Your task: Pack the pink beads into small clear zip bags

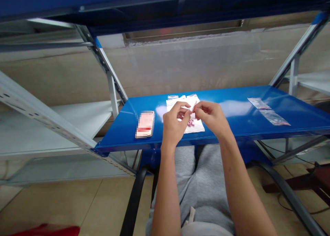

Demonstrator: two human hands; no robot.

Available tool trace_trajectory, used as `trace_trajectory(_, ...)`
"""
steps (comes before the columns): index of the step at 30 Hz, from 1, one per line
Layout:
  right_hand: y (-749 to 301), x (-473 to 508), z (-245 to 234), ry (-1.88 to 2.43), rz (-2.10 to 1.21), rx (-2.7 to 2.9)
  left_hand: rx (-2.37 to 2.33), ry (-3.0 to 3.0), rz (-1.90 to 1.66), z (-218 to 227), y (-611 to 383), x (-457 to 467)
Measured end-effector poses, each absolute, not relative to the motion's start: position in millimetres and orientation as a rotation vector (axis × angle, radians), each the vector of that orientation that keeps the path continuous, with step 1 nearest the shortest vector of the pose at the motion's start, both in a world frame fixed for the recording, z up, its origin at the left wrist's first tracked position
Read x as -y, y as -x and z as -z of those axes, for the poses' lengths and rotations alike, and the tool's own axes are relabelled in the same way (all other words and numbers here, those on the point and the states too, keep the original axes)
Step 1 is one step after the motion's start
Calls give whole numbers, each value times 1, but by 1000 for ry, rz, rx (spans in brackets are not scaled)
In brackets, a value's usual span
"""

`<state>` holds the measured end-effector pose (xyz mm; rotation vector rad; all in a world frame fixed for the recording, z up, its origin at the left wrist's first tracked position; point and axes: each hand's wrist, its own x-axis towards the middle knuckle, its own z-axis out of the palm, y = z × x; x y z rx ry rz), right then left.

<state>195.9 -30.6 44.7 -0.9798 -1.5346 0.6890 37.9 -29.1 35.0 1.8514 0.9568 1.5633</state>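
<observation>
A room with a beige tiled floor [54, 205] holds a blue steel shelf [232, 105] on pale grey perforated uprights [38, 114]. Nearest the camera, a bright red object [45, 231] sits at the bottom left edge of the view, partly cut off. The person sits with grey sweatpants [203, 191] on their legs, and a curved black chair arm [135, 198] runs up on each side. Both bare forearms reach forward over the shelf's front edge.

The left hand [175, 124] and the right hand [212, 117] are raised just above the shelf, close together. Their fingers [184, 107] are drawn in narrowly and pinch a slim clear strip with a pink edge [194, 106] between them, clear of the shelf. Directly below the hands, a small cluster of pink pieces [190, 123] lies on a white rectangular sheet [198, 126], and several clear plastic bags [179, 98] lie at the sheet's far end.

Left of the hands, a flat rectangular phone-like object with a blurred pink face [144, 124] lies on the shelf, well apart from them. To the right, two long clear plastic sleeves with pink marks [269, 111] lie end to end. Beyond the shelf stands a pale plaster wall [180, 67], with a second blue shelf [165, 9] overhead.
</observation>
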Motion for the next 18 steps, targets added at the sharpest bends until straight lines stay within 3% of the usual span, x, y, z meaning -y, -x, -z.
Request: trace_trajectory(18, -198, 28, -41, 1008, -679, 1579, -1103, -1845, -1600, -34, -48, 29)
